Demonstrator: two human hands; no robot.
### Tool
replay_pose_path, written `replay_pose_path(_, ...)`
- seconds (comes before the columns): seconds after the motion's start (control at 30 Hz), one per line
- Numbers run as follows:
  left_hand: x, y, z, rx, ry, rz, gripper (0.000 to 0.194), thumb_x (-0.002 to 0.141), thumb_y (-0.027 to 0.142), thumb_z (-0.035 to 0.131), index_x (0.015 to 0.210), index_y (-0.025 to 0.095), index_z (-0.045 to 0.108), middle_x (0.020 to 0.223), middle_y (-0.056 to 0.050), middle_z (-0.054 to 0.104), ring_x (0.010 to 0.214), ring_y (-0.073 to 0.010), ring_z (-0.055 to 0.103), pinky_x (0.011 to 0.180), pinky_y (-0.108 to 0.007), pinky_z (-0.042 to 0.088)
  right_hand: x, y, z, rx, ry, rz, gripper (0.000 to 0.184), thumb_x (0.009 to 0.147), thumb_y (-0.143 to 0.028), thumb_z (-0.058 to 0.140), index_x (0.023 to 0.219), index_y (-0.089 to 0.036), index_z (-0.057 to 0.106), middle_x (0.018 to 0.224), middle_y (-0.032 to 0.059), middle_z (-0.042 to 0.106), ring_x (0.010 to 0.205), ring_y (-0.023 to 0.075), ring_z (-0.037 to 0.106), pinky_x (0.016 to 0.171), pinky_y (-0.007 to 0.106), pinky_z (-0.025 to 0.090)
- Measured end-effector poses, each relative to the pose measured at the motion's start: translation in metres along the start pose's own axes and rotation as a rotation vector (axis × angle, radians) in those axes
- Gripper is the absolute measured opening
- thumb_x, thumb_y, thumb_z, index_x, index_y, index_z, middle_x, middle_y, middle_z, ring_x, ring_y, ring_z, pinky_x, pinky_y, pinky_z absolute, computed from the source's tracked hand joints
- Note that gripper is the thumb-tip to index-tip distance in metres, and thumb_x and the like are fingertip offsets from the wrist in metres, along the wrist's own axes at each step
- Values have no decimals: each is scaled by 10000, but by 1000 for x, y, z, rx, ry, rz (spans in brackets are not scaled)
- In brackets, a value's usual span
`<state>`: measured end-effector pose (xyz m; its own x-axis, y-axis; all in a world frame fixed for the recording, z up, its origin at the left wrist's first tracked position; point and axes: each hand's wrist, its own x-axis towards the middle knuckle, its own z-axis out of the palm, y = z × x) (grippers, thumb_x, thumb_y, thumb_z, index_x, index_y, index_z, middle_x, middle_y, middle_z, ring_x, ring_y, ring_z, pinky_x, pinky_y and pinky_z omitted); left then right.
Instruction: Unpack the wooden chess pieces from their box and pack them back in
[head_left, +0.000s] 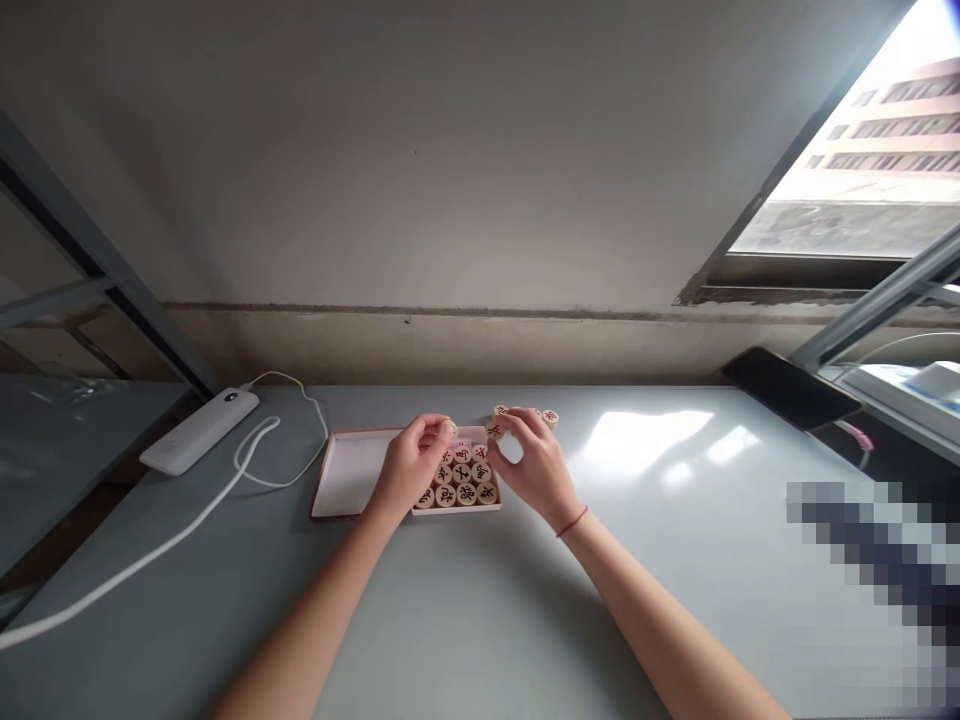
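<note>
The likeliest trouble was a dropped piece: the left hand (409, 458) had its fingers closed on the edge of a small round wooden piece (451, 428), mostly hidden, and the right hand (541, 465) pinched a round wooden piece with a black character (495, 431) between thumb and fingers. Both grips looked slight, and such smooth discs would probably have rolled if let go on edge. The hands were near each other over the back of the shallow pale-rimmed box (457, 512), so fingers could have bumped, or a knuckle could have shifted the closely set wooden pieces with black and red characters (466, 493) inside it. The loose wooden pieces (551, 418) behind the right hand were partly covered by it, and a backward sweep might have scattered them.

The box's low walls and the rim of the white-lined, dark-red-edged tray (352, 470) just beside it could have caught a wrist. Further left, a white cable (97, 597) looped near the white power bank (196, 432); a snag there seemed possible. The wall (450, 200) bounded the grey surface (480, 620) at the back. The widest room lay toward the person and to the right, short of the black phone (791, 388).
</note>
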<state>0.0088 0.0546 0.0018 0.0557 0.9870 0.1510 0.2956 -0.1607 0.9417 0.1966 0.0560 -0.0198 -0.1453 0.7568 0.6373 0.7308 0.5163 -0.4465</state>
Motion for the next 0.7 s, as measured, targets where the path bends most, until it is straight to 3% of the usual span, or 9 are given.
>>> replay_pose_path(0.2,3,-9,-3,-34,25,-42,283,837,383,568,1052,203,608,950,-52,671,819,-163,654,676,-267,556,-3,38,3,-86,-169,200,252,755,-201,528,988,-210,625,956,78,657,898,238,594,797,378,490)
replay_pose_path(0.33,2,-11,2,-36,9,-54,342,794,243,600,1134,208,593,1002,-55,672,880,-165,658,747,-284,568,-6,42,7,-78,-260,194,154,818,-239,502,928,-206,604,908,73,653,873,227,582,786,368,478)
replay_pose_path(0.43,1,-9,4,59,4,-27,343,807,232,598,1148,199,596,947,-46,685,814,-157,664,762,-295,565,-4,39,5,-73,-237,164,129,851,-259,491,888,-206,603,922,86,648,904,237,573,807,382,469)
replay_pose_path(0.57,-5,-4,7,301,-7,182,276,835,262,612,1105,208,612,929,-37,695,797,-173,658,744,-299,551,1,19,-4,34,-101,66,141,861,-301,534,955,-216,596,972,81,649,945,239,573,854,399,451)
replay_pose_path(0.7,-12,-4,13,481,-16,423,230,866,205,592,1096,217,590,1005,-43,694,869,-192,660,774,-313,540,1,-13,-8,248,-122,41,198,832,-329,599,990,-211,590,918,57,659,832,192,587,730,317,487)
